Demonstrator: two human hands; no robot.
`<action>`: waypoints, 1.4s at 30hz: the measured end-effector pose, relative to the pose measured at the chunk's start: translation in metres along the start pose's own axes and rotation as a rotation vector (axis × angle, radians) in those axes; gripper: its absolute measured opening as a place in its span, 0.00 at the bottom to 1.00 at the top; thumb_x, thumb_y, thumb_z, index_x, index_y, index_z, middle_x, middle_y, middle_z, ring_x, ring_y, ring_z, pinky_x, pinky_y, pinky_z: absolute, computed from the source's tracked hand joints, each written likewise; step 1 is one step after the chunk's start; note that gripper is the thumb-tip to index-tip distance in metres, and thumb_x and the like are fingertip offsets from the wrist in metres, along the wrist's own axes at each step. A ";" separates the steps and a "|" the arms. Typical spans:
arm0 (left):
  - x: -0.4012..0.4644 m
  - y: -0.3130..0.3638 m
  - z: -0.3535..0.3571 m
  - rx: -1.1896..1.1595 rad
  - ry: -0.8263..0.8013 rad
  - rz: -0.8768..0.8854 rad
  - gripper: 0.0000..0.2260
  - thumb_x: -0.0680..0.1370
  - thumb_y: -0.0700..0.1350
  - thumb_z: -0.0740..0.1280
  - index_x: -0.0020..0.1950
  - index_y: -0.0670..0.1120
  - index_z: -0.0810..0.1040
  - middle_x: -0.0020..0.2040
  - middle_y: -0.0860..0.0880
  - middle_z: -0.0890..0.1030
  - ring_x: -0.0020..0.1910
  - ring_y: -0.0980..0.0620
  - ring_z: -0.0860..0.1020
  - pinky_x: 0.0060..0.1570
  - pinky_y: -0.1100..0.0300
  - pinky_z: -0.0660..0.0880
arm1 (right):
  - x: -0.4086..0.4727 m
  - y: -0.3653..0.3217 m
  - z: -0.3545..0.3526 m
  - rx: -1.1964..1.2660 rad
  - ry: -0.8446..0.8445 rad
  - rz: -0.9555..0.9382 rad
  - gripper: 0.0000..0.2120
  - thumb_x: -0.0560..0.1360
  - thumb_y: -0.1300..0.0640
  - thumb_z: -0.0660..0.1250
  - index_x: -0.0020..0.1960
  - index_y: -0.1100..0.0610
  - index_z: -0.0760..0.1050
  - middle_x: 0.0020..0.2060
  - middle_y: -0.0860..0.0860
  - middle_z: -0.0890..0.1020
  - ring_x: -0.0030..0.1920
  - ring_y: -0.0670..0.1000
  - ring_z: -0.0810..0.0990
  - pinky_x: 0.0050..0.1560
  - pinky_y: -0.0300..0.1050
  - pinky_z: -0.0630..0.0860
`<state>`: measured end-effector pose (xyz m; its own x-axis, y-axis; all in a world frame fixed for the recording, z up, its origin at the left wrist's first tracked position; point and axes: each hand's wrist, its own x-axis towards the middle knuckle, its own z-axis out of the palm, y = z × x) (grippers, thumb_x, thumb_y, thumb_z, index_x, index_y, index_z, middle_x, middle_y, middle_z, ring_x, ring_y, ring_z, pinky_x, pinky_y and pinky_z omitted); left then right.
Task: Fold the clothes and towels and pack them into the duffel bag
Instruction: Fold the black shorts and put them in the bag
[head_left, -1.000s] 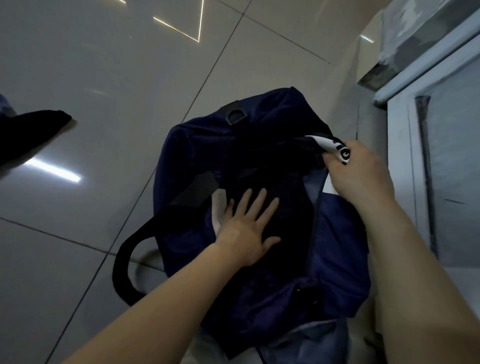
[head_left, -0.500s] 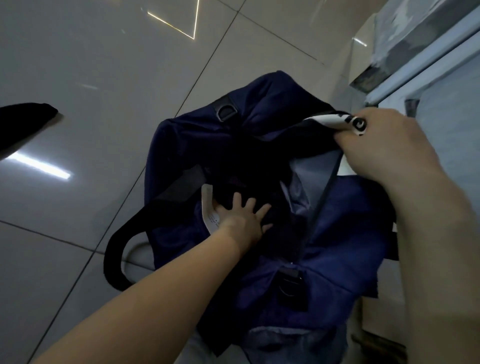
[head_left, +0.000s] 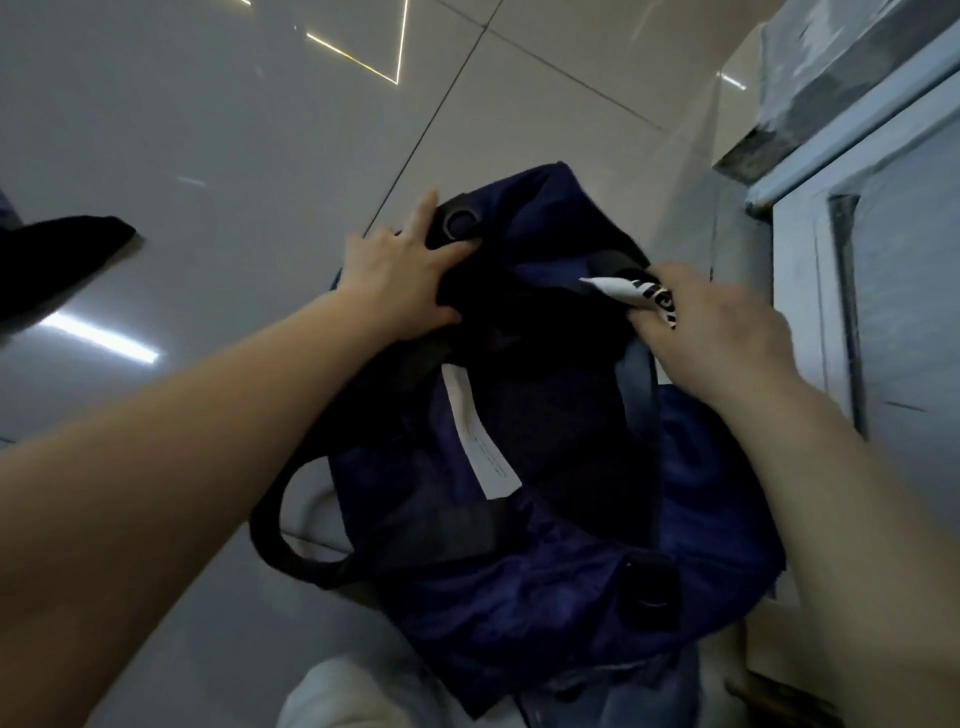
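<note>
Both hands are on the navy duffel bag (head_left: 545, 545) now, and that is the change. The left hand (head_left: 402, 278), which was pressing flat down inside the bag's opening half a second ago, has come up and out to the far end, where its fingers curl over the dark fabric of the rim just beside the black strap ring (head_left: 460, 223). The right hand (head_left: 711, 332) keeps its grip on the right-hand rim, pinching the black-and-white printed tag (head_left: 641, 299) along with the edge.

With the pressing hand gone, the mouth gapes between the 2 grips; a long white label (head_left: 480, 441) shows on the near-left inner wall, and whatever is packed inside is too dark to make out. The bag sits on the glossy tiled floor (head_left: 208, 156), close to the pale door frame (head_left: 810, 312) on the right, its black carry handle (head_left: 280, 530) looping out on the near left.

My read: the tamping-down is finished, and the mouth is being spread or straightened. 1 dark cloth (head_left: 57, 260) lies well apart at far left, so packing may not be finished.
</note>
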<state>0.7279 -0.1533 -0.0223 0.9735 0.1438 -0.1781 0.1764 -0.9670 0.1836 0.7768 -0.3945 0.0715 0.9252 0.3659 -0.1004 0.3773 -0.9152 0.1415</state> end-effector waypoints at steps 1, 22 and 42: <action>0.005 -0.006 0.003 -0.017 -0.056 -0.010 0.37 0.71 0.64 0.68 0.75 0.65 0.53 0.74 0.43 0.57 0.65 0.37 0.69 0.59 0.44 0.70 | 0.004 -0.003 0.003 -0.020 0.007 -0.042 0.19 0.79 0.45 0.58 0.67 0.50 0.67 0.54 0.60 0.80 0.52 0.64 0.77 0.43 0.51 0.67; -0.231 0.024 0.032 -0.288 -0.126 -0.235 0.28 0.76 0.65 0.60 0.74 0.61 0.60 0.46 0.54 0.82 0.39 0.51 0.81 0.29 0.58 0.74 | 0.017 -0.112 0.054 -0.296 0.014 -0.337 0.29 0.79 0.44 0.59 0.76 0.48 0.53 0.66 0.57 0.70 0.66 0.60 0.68 0.69 0.66 0.56; -0.109 -0.030 0.043 -0.087 0.042 0.457 0.43 0.63 0.74 0.60 0.69 0.47 0.65 0.66 0.49 0.72 0.56 0.46 0.78 0.60 0.50 0.70 | -0.099 -0.104 0.108 0.716 -0.447 -0.190 0.26 0.81 0.47 0.59 0.77 0.46 0.57 0.76 0.50 0.58 0.74 0.52 0.60 0.73 0.44 0.59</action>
<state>0.6106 -0.1487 -0.0500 0.9588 -0.2831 -0.0215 -0.2623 -0.9123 0.3145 0.6416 -0.3543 -0.0397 0.6896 0.5607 -0.4582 0.2690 -0.7859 -0.5568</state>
